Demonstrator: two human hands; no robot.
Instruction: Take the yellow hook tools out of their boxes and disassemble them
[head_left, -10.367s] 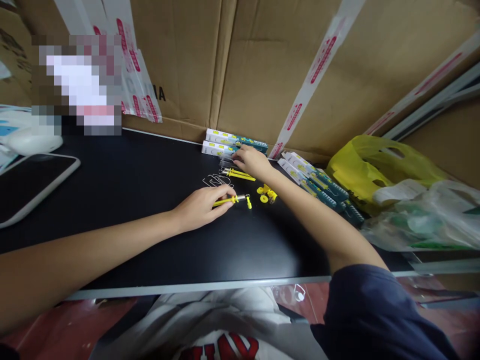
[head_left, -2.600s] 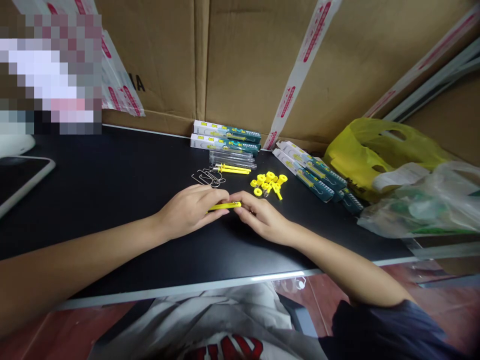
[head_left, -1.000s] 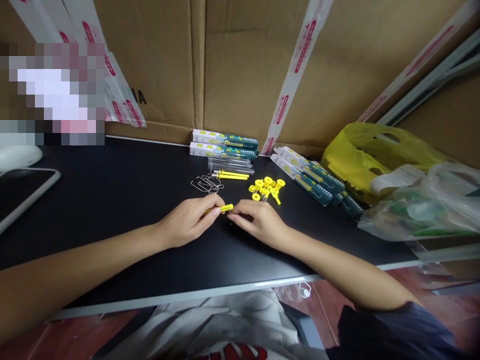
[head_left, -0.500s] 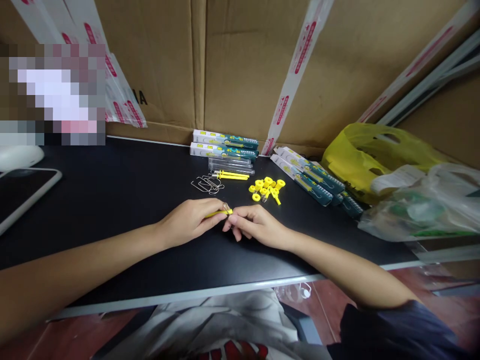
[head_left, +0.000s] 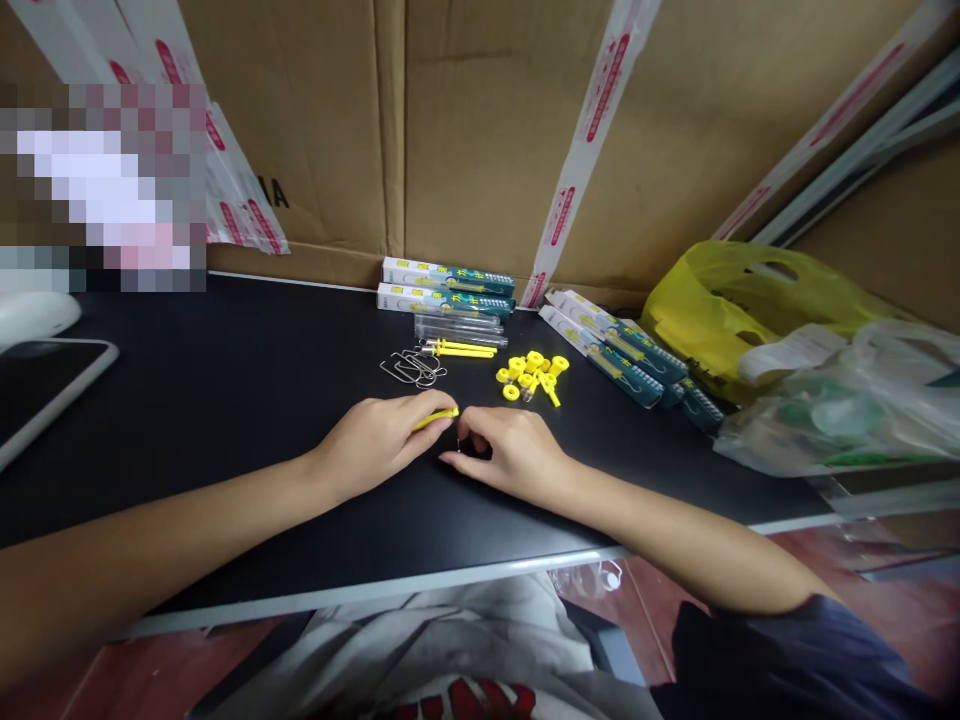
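Note:
Over the front middle of the table, my left hand (head_left: 384, 432) pinches a thin yellow plastic rod (head_left: 435, 419) between thumb and fingers. Its tip points toward my right hand (head_left: 517, 450), whose fingers are curled with the thumb lower and slightly apart. A tiny metallic glint shows between them, too small to name. Just beyond my hands lie bent wire hooks (head_left: 412, 369), more yellow rods (head_left: 465, 350) with metal ends, and clear plastic tubes (head_left: 459, 330). A heap of small yellow caps and plugs (head_left: 534, 372) lies behind my right hand.
Printed narrow boxes (head_left: 446, 299) lie at the back, and several more (head_left: 607, 350) at the right. A yellow bag (head_left: 697, 300) and a clear plastic bag (head_left: 832, 410) occupy the right end. At left are a white-edged device (head_left: 52, 385) and a white mouse-like object (head_left: 34, 315). Cardboard stands behind.
My right hand has drawn off the yellow rod's end, its thumb dropping lower and away from the fingers. The left hand keeps the rod; the metal loop by its thumb no longer shows.

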